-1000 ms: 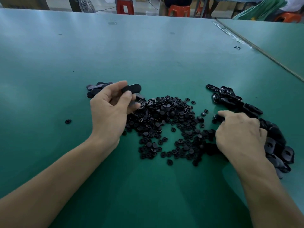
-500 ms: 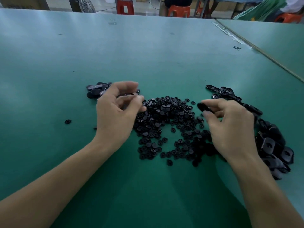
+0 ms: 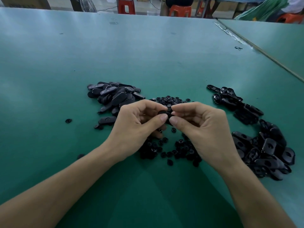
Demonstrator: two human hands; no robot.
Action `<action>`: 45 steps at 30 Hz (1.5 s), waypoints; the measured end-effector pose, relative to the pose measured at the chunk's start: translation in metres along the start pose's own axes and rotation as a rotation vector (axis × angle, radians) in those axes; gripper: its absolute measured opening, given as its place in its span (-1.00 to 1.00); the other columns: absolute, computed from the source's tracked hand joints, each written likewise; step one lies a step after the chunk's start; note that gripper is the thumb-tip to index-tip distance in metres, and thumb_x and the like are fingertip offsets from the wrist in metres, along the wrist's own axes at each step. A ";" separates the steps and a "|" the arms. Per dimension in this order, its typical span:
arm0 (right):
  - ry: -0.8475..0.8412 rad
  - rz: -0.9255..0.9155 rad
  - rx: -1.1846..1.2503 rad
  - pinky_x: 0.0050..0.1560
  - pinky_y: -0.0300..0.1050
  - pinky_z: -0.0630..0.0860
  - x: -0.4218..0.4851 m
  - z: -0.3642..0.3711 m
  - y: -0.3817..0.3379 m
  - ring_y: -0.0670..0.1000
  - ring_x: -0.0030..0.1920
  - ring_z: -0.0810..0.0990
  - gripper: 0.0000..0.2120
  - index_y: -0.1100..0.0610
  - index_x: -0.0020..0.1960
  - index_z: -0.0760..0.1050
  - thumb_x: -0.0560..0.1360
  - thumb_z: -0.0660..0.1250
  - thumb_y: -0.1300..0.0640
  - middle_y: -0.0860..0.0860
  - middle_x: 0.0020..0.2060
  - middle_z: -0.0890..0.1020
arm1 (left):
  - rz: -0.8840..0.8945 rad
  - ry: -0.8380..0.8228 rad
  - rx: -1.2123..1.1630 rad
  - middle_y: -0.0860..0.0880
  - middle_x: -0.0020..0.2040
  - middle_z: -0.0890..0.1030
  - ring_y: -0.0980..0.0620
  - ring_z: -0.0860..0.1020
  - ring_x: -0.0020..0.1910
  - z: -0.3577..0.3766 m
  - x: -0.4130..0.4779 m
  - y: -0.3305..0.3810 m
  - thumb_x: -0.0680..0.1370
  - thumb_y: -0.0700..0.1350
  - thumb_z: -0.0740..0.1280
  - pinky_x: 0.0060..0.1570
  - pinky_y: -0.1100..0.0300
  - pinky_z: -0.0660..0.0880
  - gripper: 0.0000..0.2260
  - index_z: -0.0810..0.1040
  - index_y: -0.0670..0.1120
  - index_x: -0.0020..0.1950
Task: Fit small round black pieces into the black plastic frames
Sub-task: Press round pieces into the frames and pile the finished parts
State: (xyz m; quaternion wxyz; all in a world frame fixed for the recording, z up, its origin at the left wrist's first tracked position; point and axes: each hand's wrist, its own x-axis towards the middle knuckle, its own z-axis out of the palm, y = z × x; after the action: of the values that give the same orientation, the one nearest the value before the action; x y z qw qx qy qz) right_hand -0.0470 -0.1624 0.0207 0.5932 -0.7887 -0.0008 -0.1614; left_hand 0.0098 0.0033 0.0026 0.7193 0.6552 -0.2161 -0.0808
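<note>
Head view, looking down at a green table (image 3: pixel 148 55). Both bare forearms reach in from the bottom edge, and the two hands meet in the middle, just above the table.

The left hand (image 3: pixel 136 127) and right hand (image 3: pixel 202 129) each have curled fingers, and together they pinch one small black frame (image 3: pixel 165 113) between thumb and forefinger, one hand at each end. The fingers hide most of the frame, so it is not possible to tell whether a round piece already sits in it.

Under and beyond the hands lies a loose heap of round pieces (image 3: pixel 179 150) — small black discs spread on the table. To the left is the left pile (image 3: pixel 115 96) of oblong frames with smooth, closed faces, probably finished. To the right is the right pile (image 3: pixel 266 153) of frames with open holes, probably waiting. A stray piece (image 3: pixel 68 120) lies alone further left. Red stools (image 3: pixel 126 7) stand past the far edge.

Judged risks: the piece is tiny and the grip is at the fingertips only, so uneven thumb pressure could seat it crooked or flip it out — and once it falls into the heap below, it is lost among identical discs. A frame that slips could land on the wrong pile and mix finished frames with unfinished ones.
</note>
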 end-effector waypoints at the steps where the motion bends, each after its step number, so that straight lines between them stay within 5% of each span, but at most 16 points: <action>1: 0.011 0.006 -0.061 -0.04 -0.30 0.58 0.000 0.001 0.001 -0.13 -0.12 0.70 -0.80 -0.03 -0.03 0.67 0.43 0.54 0.22 -0.12 -0.18 0.73 | -0.001 0.014 -0.010 -0.05 -0.25 0.67 0.03 0.66 -0.29 -0.001 0.001 -0.001 0.50 -0.24 0.44 -0.32 0.20 0.61 -0.91 0.64 -0.15 -0.01; 10: 0.033 0.064 -0.105 -0.14 -0.25 0.60 0.000 0.003 0.006 -0.12 -0.24 0.69 -0.88 -0.04 -0.09 0.67 0.50 0.49 0.18 -0.13 -0.27 0.72 | -0.039 0.054 -0.049 -0.08 -0.25 0.71 0.00 0.70 -0.26 -0.002 0.004 -0.001 0.53 -0.30 0.42 -0.27 0.26 0.60 -0.94 0.64 -0.17 -0.04; 14: 0.064 0.010 -0.396 -0.15 -0.37 0.52 -0.003 0.001 0.008 -0.19 -0.22 0.63 -0.88 -0.06 -0.05 0.68 0.45 0.53 0.13 -0.16 -0.28 0.68 | -0.064 0.101 -0.125 -0.06 -0.29 0.69 0.00 0.70 -0.29 -0.004 0.006 -0.002 0.55 -0.34 0.40 -0.29 0.28 0.59 -0.90 0.61 -0.17 0.00; 20: -0.062 0.037 -0.733 0.03 0.02 0.55 -0.003 -0.001 0.009 -0.03 -0.04 0.54 -0.89 -0.03 -0.05 0.69 0.47 0.49 -0.03 -0.12 -0.16 0.54 | -0.066 0.123 -0.141 -0.03 -0.28 0.67 0.01 0.68 -0.26 -0.004 0.007 -0.002 0.57 -0.34 0.37 -0.27 0.27 0.60 -0.89 0.65 -0.18 0.00; 25: -0.044 -0.010 -0.825 0.01 -0.14 0.44 -0.003 0.006 0.010 -0.03 -0.01 0.49 -0.88 0.02 0.00 0.65 0.60 0.34 0.04 -0.09 -0.12 0.53 | -0.083 0.140 -0.162 -0.07 -0.27 0.68 -0.02 0.70 -0.25 -0.003 0.005 0.000 0.55 -0.37 0.38 -0.28 0.27 0.60 -0.91 0.63 -0.22 -0.02; 31: 0.134 -0.095 -0.584 -0.19 -0.44 0.37 -0.003 0.010 0.004 -0.18 -0.23 0.52 -0.90 0.02 -0.06 0.53 0.62 0.31 0.16 -0.19 -0.28 0.56 | -0.091 0.144 -0.149 -0.04 -0.24 0.69 -0.06 0.72 -0.21 -0.004 0.005 0.000 0.55 -0.39 0.38 -0.26 0.26 0.61 -0.88 0.63 -0.21 0.01; 36: 0.142 -0.121 -0.484 -0.11 -0.48 0.39 -0.003 0.008 0.002 -0.21 -0.18 0.57 -0.81 0.03 0.14 0.65 0.59 0.35 0.21 -0.14 -0.15 0.64 | -0.094 0.129 -0.109 -0.10 -0.21 0.72 -0.07 0.73 -0.20 -0.004 0.004 -0.001 0.54 -0.39 0.39 -0.25 0.25 0.62 -0.87 0.64 -0.18 -0.04; 45: 0.168 -0.146 -0.304 -0.17 -0.37 0.53 -0.005 0.010 0.001 -0.14 -0.19 0.66 -0.86 -0.03 -0.05 0.67 0.52 0.46 0.21 -0.20 -0.24 0.68 | -0.103 0.089 -0.076 -0.16 -0.16 0.72 -0.11 0.73 -0.18 -0.004 0.003 0.000 0.52 -0.40 0.41 -0.24 0.23 0.62 -0.86 0.65 -0.17 -0.04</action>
State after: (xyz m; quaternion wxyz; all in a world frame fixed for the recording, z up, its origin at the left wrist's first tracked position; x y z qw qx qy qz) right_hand -0.0490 -0.1521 0.0164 0.4519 -0.8508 0.0160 -0.2678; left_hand 0.0140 0.0057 0.0025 0.7476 0.6405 -0.1467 -0.0967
